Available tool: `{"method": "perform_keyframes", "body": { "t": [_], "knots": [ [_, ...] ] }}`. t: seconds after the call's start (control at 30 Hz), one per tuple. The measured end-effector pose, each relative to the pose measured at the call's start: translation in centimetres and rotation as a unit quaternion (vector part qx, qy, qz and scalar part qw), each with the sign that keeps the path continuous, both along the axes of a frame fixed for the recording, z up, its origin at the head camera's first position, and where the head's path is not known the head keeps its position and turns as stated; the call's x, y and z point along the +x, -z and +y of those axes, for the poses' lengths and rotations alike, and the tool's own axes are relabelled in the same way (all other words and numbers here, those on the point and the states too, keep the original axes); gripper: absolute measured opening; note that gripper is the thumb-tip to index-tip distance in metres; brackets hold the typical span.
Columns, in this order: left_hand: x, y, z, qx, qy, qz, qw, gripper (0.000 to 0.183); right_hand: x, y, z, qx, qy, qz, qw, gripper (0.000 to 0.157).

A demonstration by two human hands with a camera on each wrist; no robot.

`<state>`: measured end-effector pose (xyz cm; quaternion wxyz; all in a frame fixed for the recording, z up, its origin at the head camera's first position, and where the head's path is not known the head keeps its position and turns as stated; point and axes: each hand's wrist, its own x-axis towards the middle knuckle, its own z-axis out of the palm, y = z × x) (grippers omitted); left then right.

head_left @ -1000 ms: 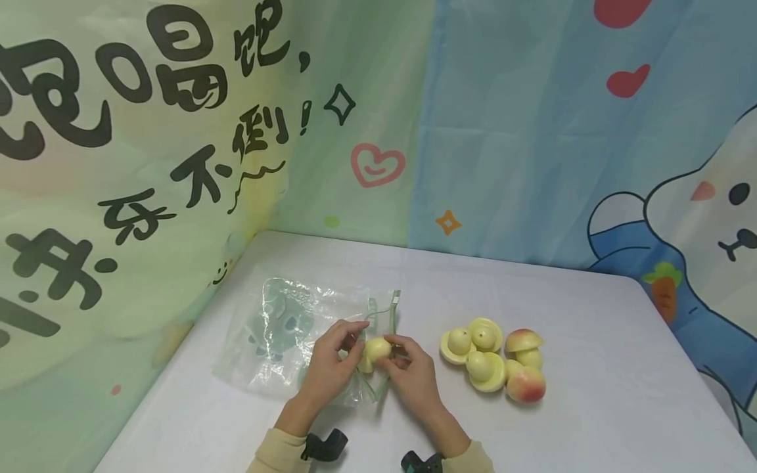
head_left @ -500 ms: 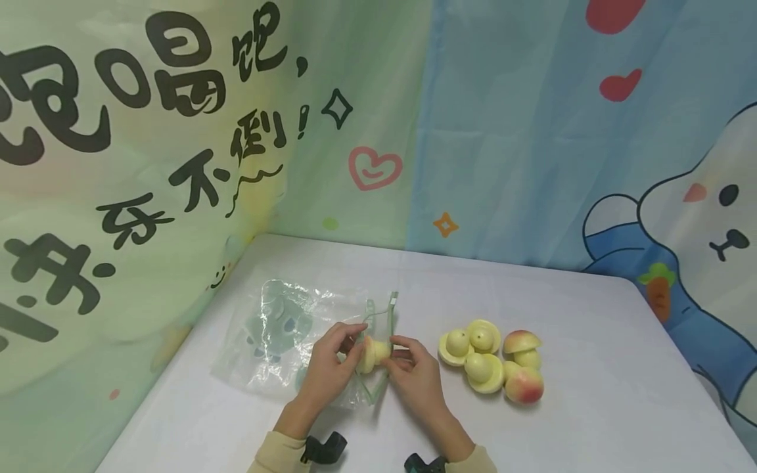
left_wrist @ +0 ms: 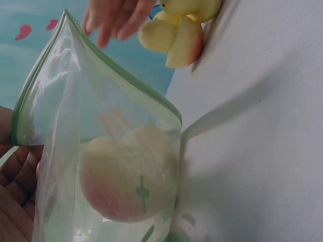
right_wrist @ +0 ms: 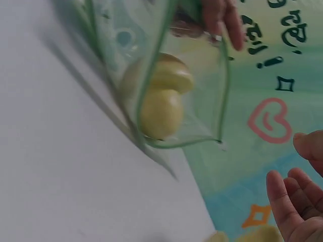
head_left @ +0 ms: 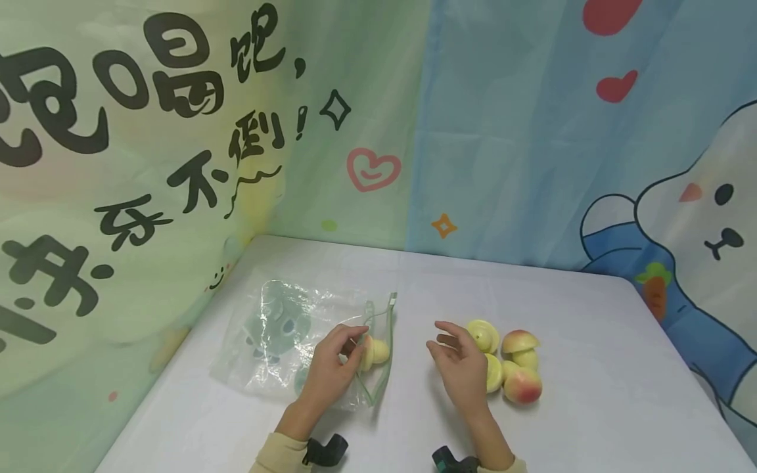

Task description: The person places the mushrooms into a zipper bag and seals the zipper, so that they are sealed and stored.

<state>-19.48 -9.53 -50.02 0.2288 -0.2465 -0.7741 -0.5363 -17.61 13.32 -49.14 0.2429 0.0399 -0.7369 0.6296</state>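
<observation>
A clear zip bag (head_left: pixel 331 305) with a green-edged mouth lies on the table. My left hand (head_left: pixel 334 361) pinches the edge of its mouth, which gapes in the left wrist view. Just inside sits a pale yellow toy mushroom (head_left: pixel 378 352); its reddish cap (left_wrist: pixel 113 186) shows through the plastic. My right hand (head_left: pixel 462 364) is to the right of the bag, fingers apart and holding nothing. Beyond it stand more toy mushrooms, one with its pale underside up (head_left: pixel 486 335), another with a red-tinged cap (head_left: pixel 524 385). The right hand covers part of this group.
A white cloth covers the table (head_left: pixel 591 368). Behind it hangs a printed backdrop (head_left: pixel 503 164), which also runs along the left side. A dark wrist camera (head_left: pixel 326 450) sits on the left wrist, another camera (head_left: pixel 452 460) on the right.
The right hand has let go of the mushroom at the bag's mouth and moved right to the other mushrooms. The mushroom stays in the mouth; the left hand keeps its place.
</observation>
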Motion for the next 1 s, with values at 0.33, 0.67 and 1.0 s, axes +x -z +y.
{"method": "perform_keyframes", "body": {
  "t": [0.33,0.67,1.0],
  "knots": [
    [0.2,-0.2,0.3,-0.005,-0.011,0.019,0.9998,0.033,2.4,-1.2,7.0,0.069,0.097,0.068,0.991,0.038],
    [0.2,0.1,0.1,-0.01,-0.008,-0.004,0.9999,0.033,4.5,0.8,11.2,0.144,0.22,-0.003,0.965,0.031],
    [0.0,0.3,-0.1,-0.01,0.004,-0.018,0.9998,0.031,5.3,2.9,12.0,0.173,0.204,-0.151,0.952,0.048]
  ]
}}
